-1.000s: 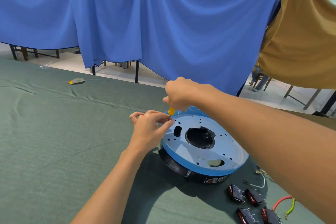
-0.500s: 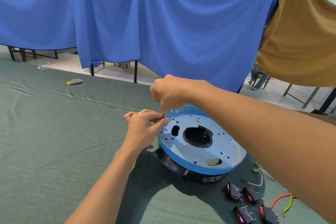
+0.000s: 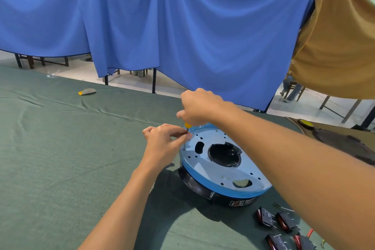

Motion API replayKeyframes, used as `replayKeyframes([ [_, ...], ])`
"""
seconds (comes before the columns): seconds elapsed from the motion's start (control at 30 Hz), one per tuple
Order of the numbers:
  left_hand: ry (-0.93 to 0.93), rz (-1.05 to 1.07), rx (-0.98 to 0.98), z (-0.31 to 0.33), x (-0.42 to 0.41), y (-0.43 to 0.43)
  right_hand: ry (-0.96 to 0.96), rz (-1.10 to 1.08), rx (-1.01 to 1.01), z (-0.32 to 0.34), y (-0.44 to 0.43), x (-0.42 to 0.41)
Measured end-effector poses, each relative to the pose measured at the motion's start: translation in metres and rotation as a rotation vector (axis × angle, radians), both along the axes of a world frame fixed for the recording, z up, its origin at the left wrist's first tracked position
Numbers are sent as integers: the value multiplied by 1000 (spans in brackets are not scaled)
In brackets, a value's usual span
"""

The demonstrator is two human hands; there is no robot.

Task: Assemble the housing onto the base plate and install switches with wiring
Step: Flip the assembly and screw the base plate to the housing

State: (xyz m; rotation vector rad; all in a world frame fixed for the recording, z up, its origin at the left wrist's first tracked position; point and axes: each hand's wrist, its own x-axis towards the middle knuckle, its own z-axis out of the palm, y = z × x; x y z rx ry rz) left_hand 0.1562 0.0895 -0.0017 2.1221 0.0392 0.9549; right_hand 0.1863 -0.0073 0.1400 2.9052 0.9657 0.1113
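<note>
A round base plate (image 3: 219,174) covered in blue film lies on a black housing (image 3: 199,187) on the green table. My right hand (image 3: 199,106) grips a yellow-handled screwdriver (image 3: 188,126) held upright over the plate's far left edge; most of the handle is hidden in my fist. My left hand (image 3: 165,144) pinches the screwdriver's thin shaft just above the plate. Several black and red switches (image 3: 279,223) lie on the cloth at the lower right, beside a red wire (image 3: 310,233).
A green cloth (image 3: 60,158) covers the table. A small grey and yellow piece (image 3: 87,91) lies far left. A dark round part with a yellow cap (image 3: 306,123) rests at the right edge. Blue and tan sheets hang behind.
Both hands have stayed at the plate's far left edge with the screwdriver, shifting only slightly. The camera has shifted a little.
</note>
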Motion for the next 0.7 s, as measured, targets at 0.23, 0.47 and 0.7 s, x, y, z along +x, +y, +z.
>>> replayKeyframes([
  [0.23, -5, -5, -16, 0, 0, -1, -19, 30, 35, -2, 0, 0],
  [0.47, -8, -16, -32, 2, 0, -2, 41, 42, 29, 0, 1, 1],
  [0.7, -3, -9, -24, 3, -3, -1, 117, 46, -56, 10, 1, 3],
])
